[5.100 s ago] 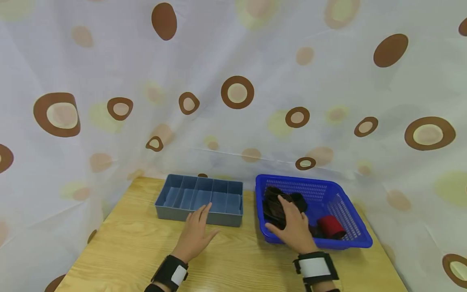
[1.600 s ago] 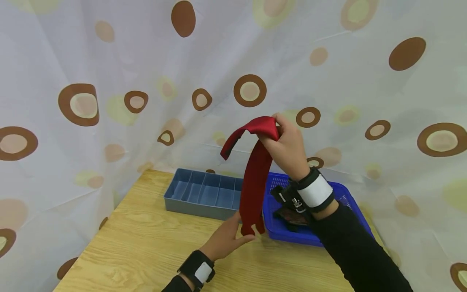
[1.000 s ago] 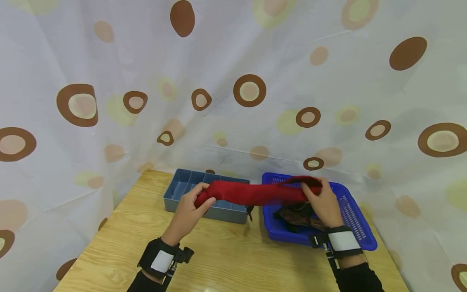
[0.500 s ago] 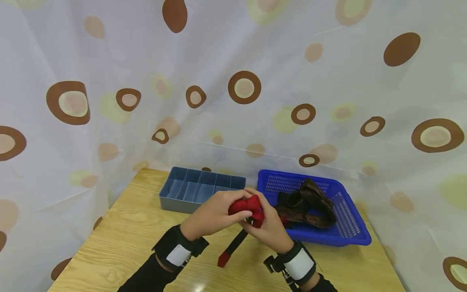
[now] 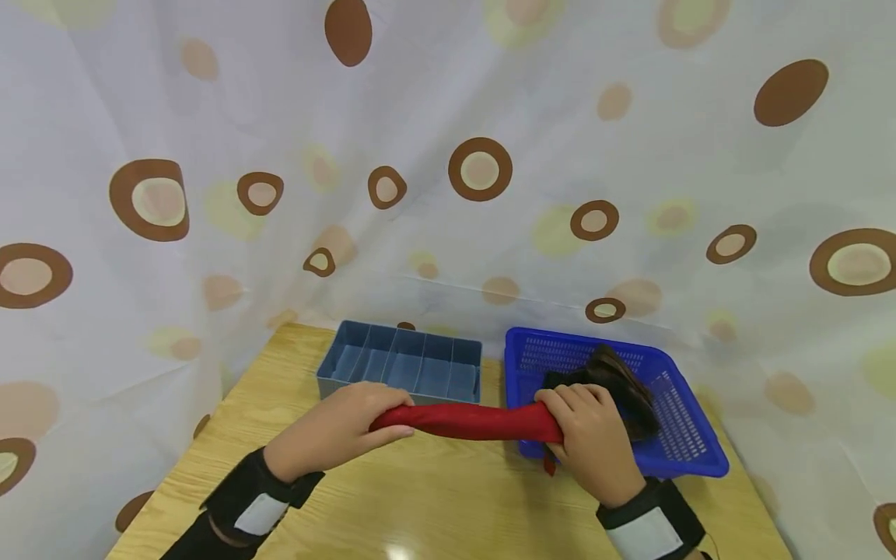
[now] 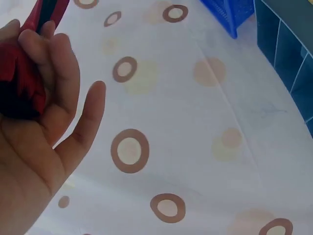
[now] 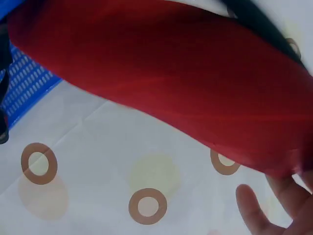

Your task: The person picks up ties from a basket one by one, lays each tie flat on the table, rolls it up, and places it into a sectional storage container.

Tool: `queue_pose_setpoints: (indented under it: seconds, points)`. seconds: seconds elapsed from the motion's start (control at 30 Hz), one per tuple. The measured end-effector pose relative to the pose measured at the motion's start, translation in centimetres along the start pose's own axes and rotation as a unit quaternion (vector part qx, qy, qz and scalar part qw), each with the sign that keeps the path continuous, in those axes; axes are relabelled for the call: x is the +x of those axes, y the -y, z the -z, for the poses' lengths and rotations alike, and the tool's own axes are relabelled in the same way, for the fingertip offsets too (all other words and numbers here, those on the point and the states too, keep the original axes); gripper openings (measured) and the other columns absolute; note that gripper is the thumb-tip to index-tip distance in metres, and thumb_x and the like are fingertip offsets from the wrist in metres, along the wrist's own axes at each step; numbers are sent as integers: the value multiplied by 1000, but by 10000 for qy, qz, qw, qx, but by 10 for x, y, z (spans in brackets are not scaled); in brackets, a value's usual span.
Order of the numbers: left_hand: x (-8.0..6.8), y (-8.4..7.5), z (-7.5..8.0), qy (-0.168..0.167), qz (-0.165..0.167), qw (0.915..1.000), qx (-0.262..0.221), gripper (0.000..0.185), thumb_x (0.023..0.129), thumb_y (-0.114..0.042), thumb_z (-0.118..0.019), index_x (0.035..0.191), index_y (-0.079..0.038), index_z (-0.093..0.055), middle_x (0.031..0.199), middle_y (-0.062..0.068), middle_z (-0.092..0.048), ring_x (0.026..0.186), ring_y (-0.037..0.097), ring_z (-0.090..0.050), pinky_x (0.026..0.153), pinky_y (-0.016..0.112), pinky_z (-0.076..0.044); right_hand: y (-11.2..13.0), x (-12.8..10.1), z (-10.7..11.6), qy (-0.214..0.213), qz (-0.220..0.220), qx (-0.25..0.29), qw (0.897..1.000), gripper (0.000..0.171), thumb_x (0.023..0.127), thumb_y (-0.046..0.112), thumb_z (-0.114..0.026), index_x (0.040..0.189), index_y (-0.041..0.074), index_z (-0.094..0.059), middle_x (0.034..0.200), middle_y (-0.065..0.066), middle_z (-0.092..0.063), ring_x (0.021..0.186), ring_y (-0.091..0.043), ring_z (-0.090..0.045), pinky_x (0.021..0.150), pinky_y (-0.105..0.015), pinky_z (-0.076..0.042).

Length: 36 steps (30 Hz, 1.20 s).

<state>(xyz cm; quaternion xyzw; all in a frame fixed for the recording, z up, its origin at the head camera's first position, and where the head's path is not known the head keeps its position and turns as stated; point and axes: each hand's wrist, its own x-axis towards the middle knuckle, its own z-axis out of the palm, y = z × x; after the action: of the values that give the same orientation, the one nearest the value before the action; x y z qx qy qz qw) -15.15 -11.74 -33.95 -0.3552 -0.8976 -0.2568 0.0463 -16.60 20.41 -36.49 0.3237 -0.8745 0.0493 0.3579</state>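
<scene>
The right hand (image 5: 591,435) hides 1 end of the red tie (image 5: 469,421). The dark bundle (image 5: 623,389) in the blue basket (image 5: 689,443) is partly covered.

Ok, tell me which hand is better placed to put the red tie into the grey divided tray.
Probably left. The left hand grips the red tie directly in front of the grey tray; the right hand holds the other end by the blue basket.

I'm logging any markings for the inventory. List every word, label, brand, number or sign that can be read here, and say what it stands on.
None: no readable text shows in any view.
The red tie, the grey divided tray, the blue basket and the white patches on the wristbands are all blank.
The curtain bears only rings and dots.
</scene>
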Motion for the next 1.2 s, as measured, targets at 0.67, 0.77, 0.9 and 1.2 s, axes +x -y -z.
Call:
queue_pose_setpoints:
  seconds: [0.67, 0.77, 0.9, 1.2]
  points:
    - [-38, 61, 2, -167, 1109, 9907, -775, 15, 91, -35, -59, 97, -22, -62, 72, -9, -52, 59, 4, -40, 55, 20, -37, -35, -44, 11, 391, -152, -598, 9973, 63, 54, -8, -80, 114, 3, -64, 104, -15, -66, 93, -31, -62, 82, -52, -47]
    - [-48, 75, -6, 88, 1291, 9865, -1004, 20, 91, -41, -56, 94, -21, -61, 68, -8, -49, 58, 3, -38, 55, 20, -36, -40, -60, 8, 506, -156, -660, 9964, 58, 59, -10, -75, 114, 2, -63, 102, -15, -67, 90, -30, -64, 79, -48, -49]
    - [-59, 86, -19, 330, 1437, 9825, -1139, 23, 90, -42, -57, 94, -20, -61, 70, -8, -50, 59, 3, -39, 55, 20, -37, -41, -81, -4, 180, -131, -538, 9983, 36, 84, -6, -54, 118, 2, -61, 107, -18, -64, 93, -34, -61, 77, -50, -48]
    - [-87, 108, -78, 652, 1792, 9745, -1184, 16, 86, -36, -65, 90, -20, -63, 82, -8, -60, 65, 1, -45, 59, 21, -37, -28, -149, -65, 494, -16, -182, 9986, 37, 103, 23, -33, 106, 1, -62, 100, -23, -56, 86, -36, -56, 71, -49, -49]
